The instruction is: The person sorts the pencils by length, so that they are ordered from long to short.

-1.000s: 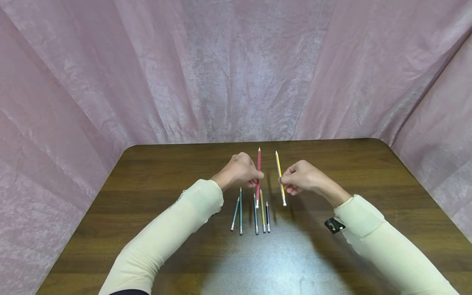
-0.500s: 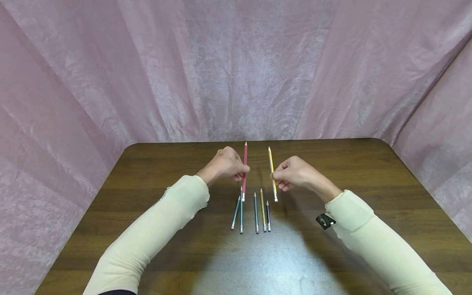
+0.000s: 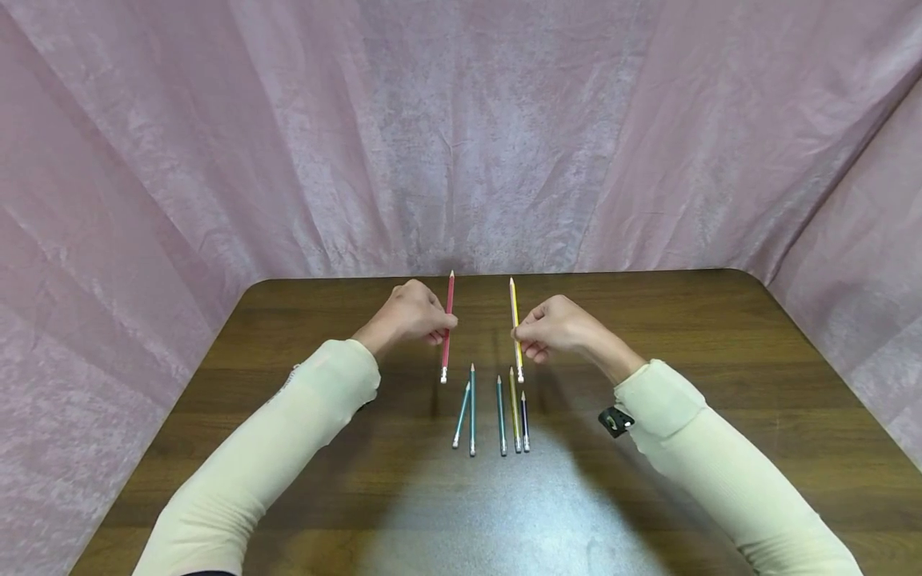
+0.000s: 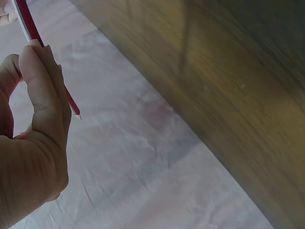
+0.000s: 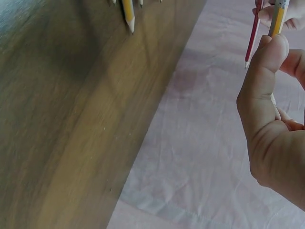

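Note:
My left hand (image 3: 414, 310) pinches a red pencil (image 3: 448, 306) between thumb and fingers, its sharpened tip pointing away and its white eraser end toward me. To the right, my right hand (image 3: 558, 326) pinches a yellow pencil (image 3: 515, 302) in the same direction, tip far, eraser near. In the left wrist view the red pencil (image 4: 27, 21) rises past the thumb and fingertips. The right wrist view has the yellow pencil (image 5: 278, 23) at the fingertips, and the red one (image 5: 252, 40) beyond it. Both pencils are held up over the table.
Below the hands on the brown wooden table (image 3: 317, 480) lie several pencils: a short teal one (image 3: 462, 416) beside a longer teal one (image 3: 472, 412), another teal one (image 3: 501, 416), an olive-yellow one (image 3: 515, 412) and a short dark one (image 3: 525, 422). A pink curtain (image 3: 461, 144) hangs behind the table.
Both hands have moved left and away from me with their pencils. The left hand has travelled farther, so the gap between the red and yellow pencils has widened. The pencils on the table stay put.

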The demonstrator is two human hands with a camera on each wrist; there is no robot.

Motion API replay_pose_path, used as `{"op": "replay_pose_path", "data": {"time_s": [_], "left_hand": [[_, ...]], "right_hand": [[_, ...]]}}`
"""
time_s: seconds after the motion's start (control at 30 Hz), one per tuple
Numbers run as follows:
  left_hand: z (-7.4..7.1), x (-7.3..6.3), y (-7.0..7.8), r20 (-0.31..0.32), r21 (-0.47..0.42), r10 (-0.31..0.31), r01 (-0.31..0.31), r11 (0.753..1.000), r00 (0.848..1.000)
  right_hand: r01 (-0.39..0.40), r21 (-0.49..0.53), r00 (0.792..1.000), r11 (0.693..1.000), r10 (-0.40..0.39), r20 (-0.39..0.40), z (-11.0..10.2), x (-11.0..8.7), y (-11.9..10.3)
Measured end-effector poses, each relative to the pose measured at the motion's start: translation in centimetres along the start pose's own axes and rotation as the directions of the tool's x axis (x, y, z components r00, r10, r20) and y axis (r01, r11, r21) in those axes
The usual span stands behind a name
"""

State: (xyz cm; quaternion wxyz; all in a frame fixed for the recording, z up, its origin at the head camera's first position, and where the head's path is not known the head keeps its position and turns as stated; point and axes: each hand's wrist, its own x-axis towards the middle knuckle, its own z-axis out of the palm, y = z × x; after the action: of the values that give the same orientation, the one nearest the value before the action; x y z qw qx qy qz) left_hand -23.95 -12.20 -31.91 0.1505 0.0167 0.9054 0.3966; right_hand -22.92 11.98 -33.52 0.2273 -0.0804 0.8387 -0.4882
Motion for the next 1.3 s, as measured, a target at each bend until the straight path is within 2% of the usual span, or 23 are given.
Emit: {"op": "replay_pose_path", "data": {"time_s": [0.5, 0.8, 1.3], "left_hand": [[-2.0, -0.1, -1.8, -0.067, -0.008, -0.012, 0.011, 1.000, 0.998], [-2.6, -0.1, -2.5, -0.085, -0.038, -0.041, 0.037, 0.999, 0.996], [-3.6, -0.1, -3.6, -0.125, -0.077, -0.063, 0.054, 0.996, 0.990]], "right_hand": [[0.000, 0.053, 1.000, 0.999, -0.001, 0.017, 1.7, 1.4, -1.3], [-0.023, 0.091, 0.999, 0.996, 0.021, 0.027, 2.5, 2.0, -1.7], [-0.051, 0.087, 0.998, 0.995, 0.048, 0.037, 3.5, 3.0, -2.3]]}}
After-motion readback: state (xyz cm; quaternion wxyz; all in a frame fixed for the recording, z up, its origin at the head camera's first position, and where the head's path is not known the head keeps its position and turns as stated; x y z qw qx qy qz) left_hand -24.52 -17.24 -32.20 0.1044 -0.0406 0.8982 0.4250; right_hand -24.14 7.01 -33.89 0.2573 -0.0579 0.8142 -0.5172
